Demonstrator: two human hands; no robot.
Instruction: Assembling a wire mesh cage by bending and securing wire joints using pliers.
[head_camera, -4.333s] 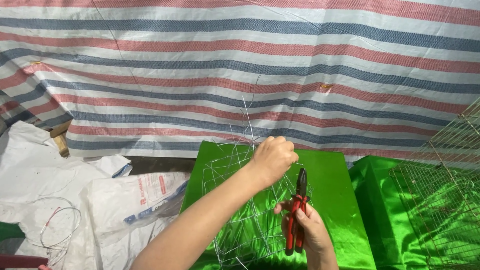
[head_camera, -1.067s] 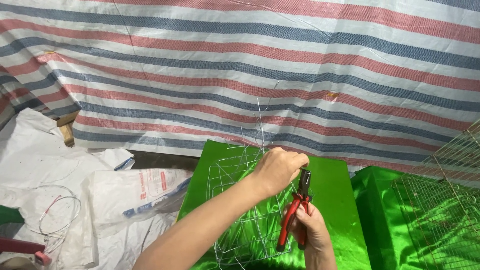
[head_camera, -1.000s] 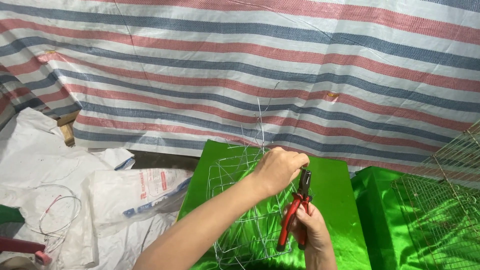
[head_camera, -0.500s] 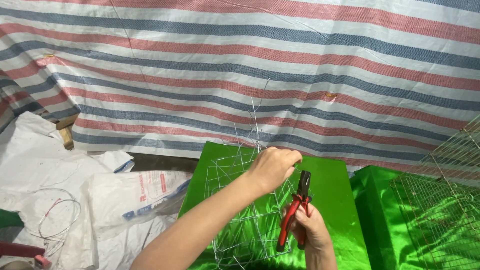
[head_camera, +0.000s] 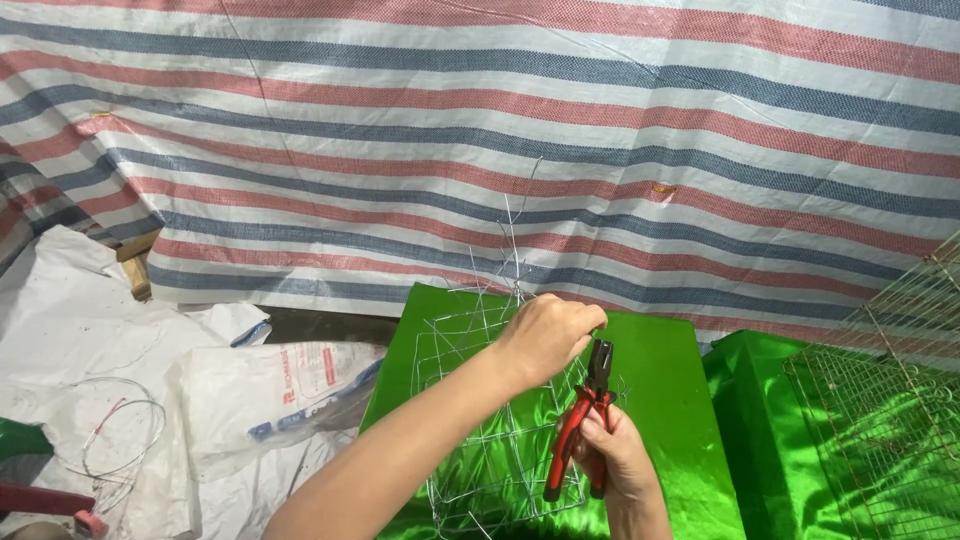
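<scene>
Wire mesh frame (head_camera: 480, 420), thin bright grid, open cells, is found standing on a glossy green sheet (head_camera: 680, 400), with loose wire ends rising from its far upper edge toward the striped tarpaulin (head_camera: 500, 120) behind.

Left hand (head_camera: 545, 335): reached across from the lower left, forearm extended diagonally, fingers curled into a loose fist and pinched on a wire strand at the frame's top right corner.

Right hand (head_camera: 620, 455): held low and close to the body, wrist upright, fingers wrapped around the red handles of a pair of pliers (head_camera: 585, 420). The dark nose is pointed upward, just below the left hand's knuckles. Whether the nose has closed on wire cannot be told.

Step judged in hand: a joint at the frame's corner is being tied or twisted, strand steadied by one hand, tool presented by the other. The next move is judged to call for the nose to be set squarely on the pinched strand, clear of the fingertips.

Also listed: second mesh panel (head_camera: 880, 400) at right; white woven sacks (head_camera: 260, 400) and coiled wire (head_camera: 120, 440) at left.
</scene>
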